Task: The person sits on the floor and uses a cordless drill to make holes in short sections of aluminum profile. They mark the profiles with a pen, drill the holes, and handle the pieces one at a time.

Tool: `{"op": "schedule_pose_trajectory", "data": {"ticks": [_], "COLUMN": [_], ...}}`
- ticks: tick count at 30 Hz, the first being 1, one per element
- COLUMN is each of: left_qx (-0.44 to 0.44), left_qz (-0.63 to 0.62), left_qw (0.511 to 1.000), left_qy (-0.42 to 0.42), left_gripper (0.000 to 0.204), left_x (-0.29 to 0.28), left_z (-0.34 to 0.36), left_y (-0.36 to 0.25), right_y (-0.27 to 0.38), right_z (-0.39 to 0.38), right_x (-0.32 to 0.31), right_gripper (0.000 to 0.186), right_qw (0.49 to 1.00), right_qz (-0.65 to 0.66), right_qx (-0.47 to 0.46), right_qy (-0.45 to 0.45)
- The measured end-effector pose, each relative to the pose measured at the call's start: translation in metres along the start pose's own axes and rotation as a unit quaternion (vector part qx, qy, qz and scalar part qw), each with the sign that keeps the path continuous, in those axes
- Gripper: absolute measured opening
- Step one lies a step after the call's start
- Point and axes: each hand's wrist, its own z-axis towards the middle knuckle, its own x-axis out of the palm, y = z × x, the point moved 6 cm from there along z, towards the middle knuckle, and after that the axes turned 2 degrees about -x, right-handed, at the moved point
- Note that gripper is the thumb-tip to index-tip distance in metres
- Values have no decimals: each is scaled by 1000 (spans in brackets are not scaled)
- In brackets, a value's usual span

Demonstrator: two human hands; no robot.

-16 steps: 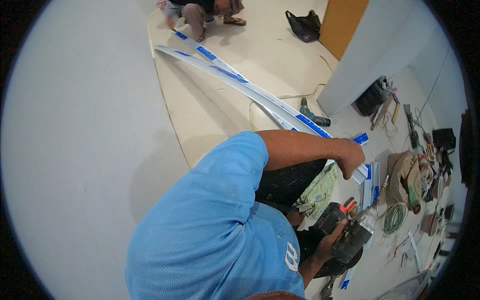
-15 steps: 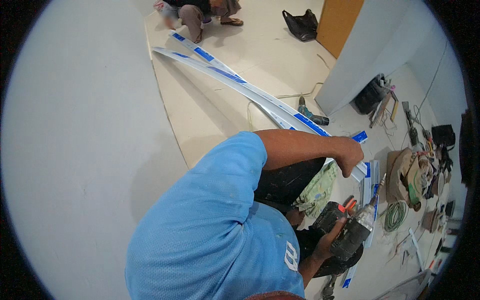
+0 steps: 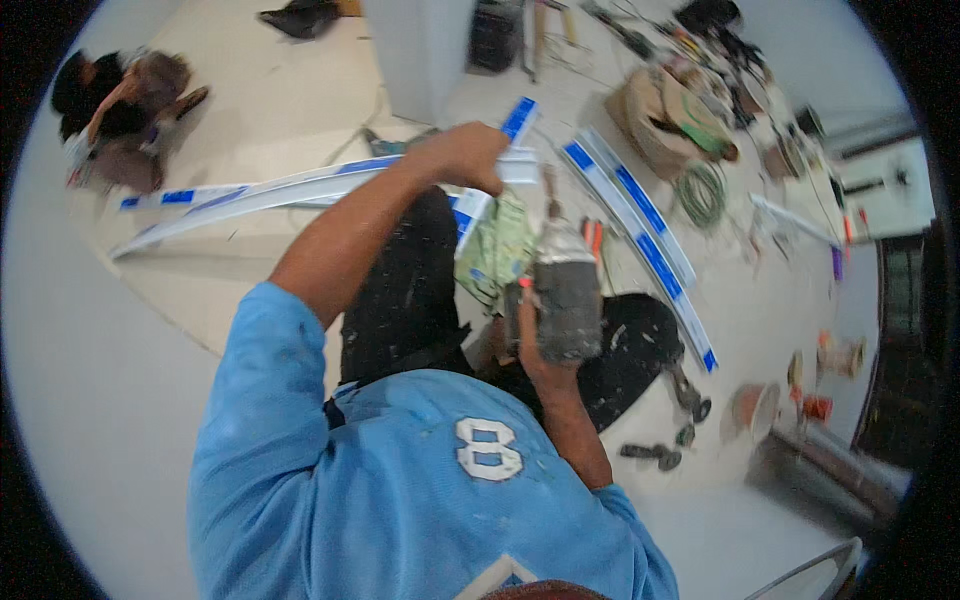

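A second person point(image 3: 115, 110) crouches at the floor's far-left edge, by the end of a long white strip with blue tape point(image 3: 250, 195). The left hand point(image 3: 465, 155) is clenched around that strip's near end. Just right, the right hand point(image 3: 530, 335) grips a dusty grey power drill point(image 3: 565, 290) upright; two more taped strips point(image 3: 640, 225) lie on the floor beyond.

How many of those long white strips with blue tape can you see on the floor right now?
3, perhaps more. One long white strip runs left from the left hand, which grips its end. Two parallel strips lie right of the power drill held in the right hand. Others may be hidden under the body.
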Motion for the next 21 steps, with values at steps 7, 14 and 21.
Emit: {"op": "schedule_pose_trajectory", "data": {"ticks": [7,14,21], "left_qx": [-22,-25,-39], "left_qz": [-16,21,27], "left_qw": [1000,999,999], "left_qy": [11,-1,-18], "left_gripper": [57,62,70], "left_x": [-6,0,3], "left_z": [4,1,2], "left_y": [-5,-3,0], "right_y": [11,14,12], "right_z": [27,49,53], "right_x": [-6,-20,-24], "right_gripper": [79,89,96], "right_qw": [970,985,991], "right_qz": [214,117,77], "right_qx": [109,105,71], "right_qy": [-30,67,80]}}
